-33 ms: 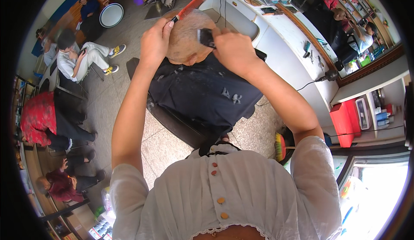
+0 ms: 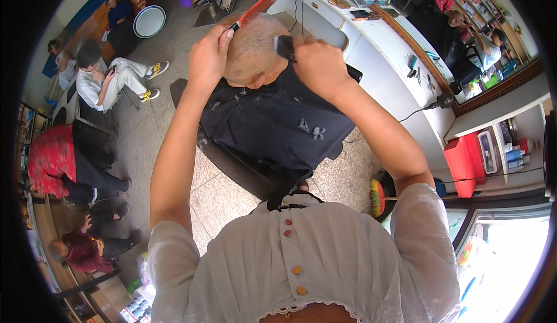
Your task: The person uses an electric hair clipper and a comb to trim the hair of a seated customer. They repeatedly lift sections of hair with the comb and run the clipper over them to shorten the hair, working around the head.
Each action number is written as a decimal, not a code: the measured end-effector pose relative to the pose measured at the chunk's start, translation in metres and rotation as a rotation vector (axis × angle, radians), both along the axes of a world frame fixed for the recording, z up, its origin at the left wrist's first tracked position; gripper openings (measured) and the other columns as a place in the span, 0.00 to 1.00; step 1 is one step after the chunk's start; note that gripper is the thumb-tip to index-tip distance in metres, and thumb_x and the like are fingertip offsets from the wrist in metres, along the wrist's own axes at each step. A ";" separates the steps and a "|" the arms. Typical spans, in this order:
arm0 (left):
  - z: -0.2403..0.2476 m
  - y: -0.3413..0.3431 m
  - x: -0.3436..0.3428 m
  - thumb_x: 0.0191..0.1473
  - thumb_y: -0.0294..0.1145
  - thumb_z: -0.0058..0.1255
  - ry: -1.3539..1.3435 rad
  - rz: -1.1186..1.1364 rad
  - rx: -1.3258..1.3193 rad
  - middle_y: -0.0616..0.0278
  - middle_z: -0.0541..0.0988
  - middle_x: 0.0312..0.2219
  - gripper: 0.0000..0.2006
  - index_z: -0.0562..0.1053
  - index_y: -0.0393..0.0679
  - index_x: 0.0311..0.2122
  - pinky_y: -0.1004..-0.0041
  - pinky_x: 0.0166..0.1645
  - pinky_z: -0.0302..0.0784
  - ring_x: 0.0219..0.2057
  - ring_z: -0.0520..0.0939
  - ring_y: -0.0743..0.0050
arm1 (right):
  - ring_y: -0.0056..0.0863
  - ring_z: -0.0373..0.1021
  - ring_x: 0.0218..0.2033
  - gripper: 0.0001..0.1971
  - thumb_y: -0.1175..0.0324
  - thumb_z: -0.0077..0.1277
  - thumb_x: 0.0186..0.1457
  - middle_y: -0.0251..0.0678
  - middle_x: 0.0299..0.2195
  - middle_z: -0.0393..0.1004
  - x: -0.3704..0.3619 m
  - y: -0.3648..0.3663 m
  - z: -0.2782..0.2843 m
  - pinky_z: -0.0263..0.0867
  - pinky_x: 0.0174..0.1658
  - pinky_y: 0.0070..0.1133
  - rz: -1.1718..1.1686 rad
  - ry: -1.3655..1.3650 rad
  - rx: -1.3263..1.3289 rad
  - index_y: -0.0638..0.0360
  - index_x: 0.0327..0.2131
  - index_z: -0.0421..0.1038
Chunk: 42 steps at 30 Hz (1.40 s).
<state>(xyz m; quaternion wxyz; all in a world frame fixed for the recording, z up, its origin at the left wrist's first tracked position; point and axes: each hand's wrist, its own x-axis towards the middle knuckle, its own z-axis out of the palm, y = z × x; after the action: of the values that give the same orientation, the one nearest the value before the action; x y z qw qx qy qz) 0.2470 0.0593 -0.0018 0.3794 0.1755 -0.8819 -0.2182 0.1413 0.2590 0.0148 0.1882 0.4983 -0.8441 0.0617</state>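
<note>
A seated person's closely cropped head [image 2: 250,49] is in front of me at the upper middle. My left hand [image 2: 208,59] rests against the head's left side and is closed on an orange comb [image 2: 264,5] with a dark end, its toothed part slanting up to the right. My right hand [image 2: 319,67] is wrapped round black hair clippers [image 2: 285,49]; their pale cutting end is at the right edge of the head. Whether the blade touches the hair I cannot tell. A dark cape [image 2: 267,125] covers the sitter, with grey hair tufts [image 2: 311,130] lying on it.
To the right runs a white counter [image 2: 386,59] with tools and a framed mirror [image 2: 493,21]. A clipper stand or dryer-like black thing [image 2: 445,100] trails a cord. Several people sit or stand at left, one in a red patterned top [image 2: 53,160]. A brush [image 2: 377,198] stands low right.
My right hand has shifted slightly to the right with the clippers, from over the head towards its right edge. My left hand and the comb have stayed put.
</note>
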 end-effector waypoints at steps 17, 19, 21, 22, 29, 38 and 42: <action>0.000 -0.004 -0.002 0.59 0.43 0.44 -0.038 -0.009 -0.012 0.48 0.78 0.26 0.13 0.75 0.47 0.40 0.56 0.36 0.72 0.31 0.79 0.44 | 0.41 0.74 0.38 0.13 0.71 0.53 0.47 0.46 0.34 0.74 0.005 -0.003 -0.040 0.72 0.38 0.31 -0.093 -0.033 -0.074 0.66 0.37 0.66; -0.002 -0.003 -0.003 0.59 0.42 0.44 -0.003 -0.027 -0.024 0.48 0.78 0.26 0.13 0.75 0.47 0.40 0.56 0.36 0.73 0.31 0.79 0.44 | 0.39 0.74 0.38 0.11 0.75 0.50 0.46 0.46 0.35 0.74 0.001 0.000 -0.039 0.73 0.36 0.30 -0.144 -0.060 -0.083 0.66 0.36 0.68; -0.001 -0.002 -0.004 0.59 0.42 0.44 0.010 -0.039 -0.027 0.48 0.78 0.26 0.13 0.75 0.47 0.40 0.57 0.36 0.73 0.31 0.79 0.44 | 0.39 0.74 0.38 0.11 0.75 0.50 0.46 0.46 0.35 0.74 -0.009 -0.001 -0.049 0.73 0.35 0.29 -0.199 -0.042 -0.047 0.67 0.36 0.68; -0.001 -0.002 -0.003 0.59 0.42 0.45 0.004 -0.038 -0.024 0.48 0.78 0.26 0.13 0.75 0.47 0.40 0.57 0.37 0.73 0.31 0.79 0.45 | 0.38 0.74 0.38 0.11 0.75 0.51 0.46 0.46 0.35 0.74 -0.009 -0.003 -0.050 0.73 0.35 0.28 -0.212 -0.041 -0.036 0.67 0.36 0.68; -0.003 -0.004 -0.001 0.60 0.43 0.44 0.017 -0.057 0.019 0.48 0.77 0.28 0.13 0.74 0.45 0.39 0.59 0.36 0.72 0.33 0.78 0.43 | 0.37 0.75 0.37 0.12 0.74 0.52 0.45 0.46 0.34 0.74 0.024 -0.002 -0.035 0.73 0.34 0.28 -0.107 -0.111 -0.060 0.67 0.36 0.67; -0.010 -0.002 -0.001 0.59 0.39 0.46 0.098 -0.055 0.042 0.47 0.78 0.28 0.11 0.74 0.44 0.38 0.57 0.35 0.73 0.31 0.79 0.44 | 0.44 0.73 0.36 0.23 0.65 0.59 0.45 0.47 0.32 0.75 0.035 0.002 -0.009 0.69 0.39 0.34 0.001 -0.332 -0.085 0.58 0.47 0.67; -0.040 -0.015 0.016 0.60 0.36 0.44 0.206 0.039 -0.001 0.46 0.75 0.23 0.11 0.71 0.39 0.32 0.57 0.34 0.72 0.28 0.78 0.44 | 0.45 0.73 0.36 0.25 0.66 0.60 0.44 0.51 0.33 0.76 0.022 0.028 -0.016 0.68 0.40 0.29 0.046 -0.589 -0.241 0.60 0.48 0.70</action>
<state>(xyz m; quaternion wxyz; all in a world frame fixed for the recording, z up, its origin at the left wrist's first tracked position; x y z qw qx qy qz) 0.2628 0.0447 -0.0419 0.4724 0.1691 -0.8346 -0.2274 0.1628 0.2868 -0.0012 -0.0080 0.4520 -0.8374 0.3071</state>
